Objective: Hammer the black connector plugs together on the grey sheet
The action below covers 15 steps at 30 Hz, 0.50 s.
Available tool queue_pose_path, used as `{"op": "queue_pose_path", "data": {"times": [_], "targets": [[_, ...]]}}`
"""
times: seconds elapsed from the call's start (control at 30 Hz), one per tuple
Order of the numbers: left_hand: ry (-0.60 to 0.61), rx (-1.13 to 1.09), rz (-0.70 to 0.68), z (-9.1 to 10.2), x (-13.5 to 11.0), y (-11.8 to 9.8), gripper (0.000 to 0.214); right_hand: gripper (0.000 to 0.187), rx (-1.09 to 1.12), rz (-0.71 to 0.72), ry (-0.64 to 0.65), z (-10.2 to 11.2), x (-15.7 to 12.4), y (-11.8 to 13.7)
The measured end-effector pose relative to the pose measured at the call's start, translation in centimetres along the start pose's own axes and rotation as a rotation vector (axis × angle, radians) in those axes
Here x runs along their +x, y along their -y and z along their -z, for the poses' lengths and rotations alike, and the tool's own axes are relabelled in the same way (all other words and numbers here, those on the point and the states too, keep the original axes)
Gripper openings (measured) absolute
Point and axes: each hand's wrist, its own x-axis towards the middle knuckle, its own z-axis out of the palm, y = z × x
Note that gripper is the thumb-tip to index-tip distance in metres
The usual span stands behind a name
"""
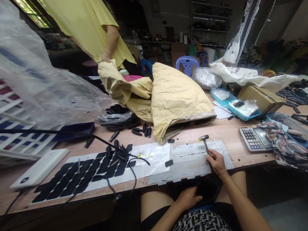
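My right hand [218,162] is closed round the handle of a small hammer [205,138], whose head has a yellowish tip and stands above the table's front edge. Beneath the hammer lies a greyish clear plastic sheet [190,162] with a notched front edge. Low over my lap, my left hand [189,197] holds nothing visible, its fingers loosely apart. Left of the plastic, a white sheet [150,150] carries rows of black rounded stickers [84,171]. Several black cylindrical parts [121,152] and a black cable [103,141] lie on its upper part.
A large tan paper sack [178,93] lies mid-table, its mouth towards me. Behind, a person in yellow [89,25] grips another tan sack [115,78]. A calculator [255,139], blue trays [244,110] and a cardboard box [262,98] stand right. A white device [39,168] lies left.
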Motion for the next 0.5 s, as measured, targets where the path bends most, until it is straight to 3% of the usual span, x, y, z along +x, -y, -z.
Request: {"op": "queue_pose_path", "data": {"times": [0.07, 0.13, 0.2, 0.27, 0.33, 0.4, 0.5], "targets": [[0.14, 0.128, -0.013, 1.5, -0.6, -1.0, 0.055, 0.036, -0.012, 0.004, 0.003, 0.0, 0.0, -0.1], [0.264, 0.153, -0.095, 4.0, -1.8, -2.3, 0.037, 0.036, -0.015, 0.005, 0.004, -0.1, 0.0, -0.1], [0.337, -0.011, -0.204, 7.4, -2.9, -3.6, 0.028, 0.035, -0.016, 0.002, 0.003, -0.1, -0.1, 0.1], [0.316, -0.253, -0.272, 11.3, -3.1, -4.4, 0.037, 0.035, -0.02, -0.002, 0.002, -0.2, -0.1, 0.3], [0.11, -0.382, -0.309, 15.2, -1.7, -4.5, 0.04, 0.035, -0.031, -0.001, 0.003, -0.2, -0.1, 0.4], [-0.294, -0.353, -0.265, 18.6, 0.9, -3.9, 0.034, 0.036, -0.047, 0.003, 0.008, -0.3, -0.1, 0.4], [-0.881, -0.126, 0.033, 22.2, 5.6, -2.2, 0.03, 0.035, -0.077, 0.01, 0.013, -0.3, -0.1, 0.3]]}}
